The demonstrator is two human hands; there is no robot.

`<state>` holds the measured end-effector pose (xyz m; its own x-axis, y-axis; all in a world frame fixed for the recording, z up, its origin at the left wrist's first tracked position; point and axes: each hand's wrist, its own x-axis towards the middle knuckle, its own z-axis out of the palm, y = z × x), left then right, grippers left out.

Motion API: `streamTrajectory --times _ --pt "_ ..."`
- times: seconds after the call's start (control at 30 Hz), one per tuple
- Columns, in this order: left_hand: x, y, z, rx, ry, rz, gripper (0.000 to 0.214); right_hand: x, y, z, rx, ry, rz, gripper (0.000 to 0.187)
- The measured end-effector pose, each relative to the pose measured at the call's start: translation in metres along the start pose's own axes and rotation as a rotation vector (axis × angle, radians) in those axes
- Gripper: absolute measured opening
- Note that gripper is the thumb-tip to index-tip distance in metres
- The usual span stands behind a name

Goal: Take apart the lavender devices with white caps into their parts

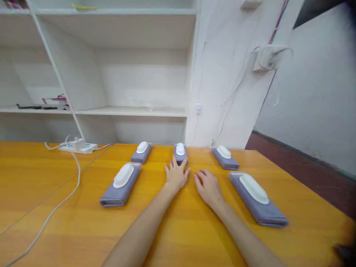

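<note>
- Now, four grey-purple folded cloth packs flank the centre: near-left pack [115, 194], far-left pack [138, 157], far-right pack [224, 162], near-right pack [257, 207], each topped by a white oval piece.
- And there's the middle pack [176, 152], at the far side between the two hands' line and the shelf, its near end partly covered by fingers.
- Left hand [177, 176] spread wide, gripping nothing, fingertips over that near end; contact, I can't tell.
- Right hand [209, 186] loosely curled, palm down just beside, nothing visible in its grasp.
- Over left, a power strip [90, 147] trails a white cable [65, 202] across the tabletop.
- The middle pack's long axis runs straight away from the person; both left packs slant far end rightward, both right packs far end leftward.
- All on a glossy orange-brown wooden table [191, 237], white shelf unit [144, 111] behind, pale wall [308, 92] to the right.
</note>
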<state>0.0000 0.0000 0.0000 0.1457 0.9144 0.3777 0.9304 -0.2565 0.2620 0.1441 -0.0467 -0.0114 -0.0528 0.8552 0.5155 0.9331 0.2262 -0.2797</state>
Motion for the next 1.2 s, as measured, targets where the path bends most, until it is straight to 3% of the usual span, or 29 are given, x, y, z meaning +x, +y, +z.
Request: streamTrajectory --times 0.17,0.37,0.43,0.57,0.7,0.8,0.97,1.13,1.2 --pt "-0.030 -0.012 -0.012 -0.045 -0.024 0.080 0.053 0.005 0.003 -0.001 0.071 0.048 0.091 0.034" --pt "-0.072 -0.040 -0.050 -0.153 -0.100 0.333 0.050 0.007 0.009 0.000 0.161 0.117 0.135 0.039" --pt "-0.078 -0.046 -0.057 -0.129 -0.072 0.381 0.042 0.008 0.010 0.001 0.192 0.133 0.131 0.041" --pt "-0.076 -0.050 -0.053 -0.037 0.059 0.274 0.033 0.009 0.011 0.004 0.253 0.127 0.090 0.044" --pt "-0.070 -0.053 -0.040 0.010 0.099 0.169 0.038 0.008 0.010 0.006 0.280 0.005 -0.020 0.052" --pt "-0.063 -0.057 -0.034 0.009 0.121 0.138 0.054 0.005 0.006 0.002 0.258 -0.084 -0.118 0.059" --pt "-0.044 -0.063 -0.030 -0.033 0.123 0.063 0.095 0.001 -0.003 -0.008 0.172 -0.075 -0.146 0.048" --pt "-0.037 -0.064 -0.029 -0.034 0.117 0.058 0.106 0.002 -0.001 -0.002 0.132 -0.157 -0.158 0.074" --pt "-0.038 -0.064 -0.030 -0.021 0.122 0.058 0.104 0.003 0.001 0.002 0.144 -0.186 -0.159 0.074"
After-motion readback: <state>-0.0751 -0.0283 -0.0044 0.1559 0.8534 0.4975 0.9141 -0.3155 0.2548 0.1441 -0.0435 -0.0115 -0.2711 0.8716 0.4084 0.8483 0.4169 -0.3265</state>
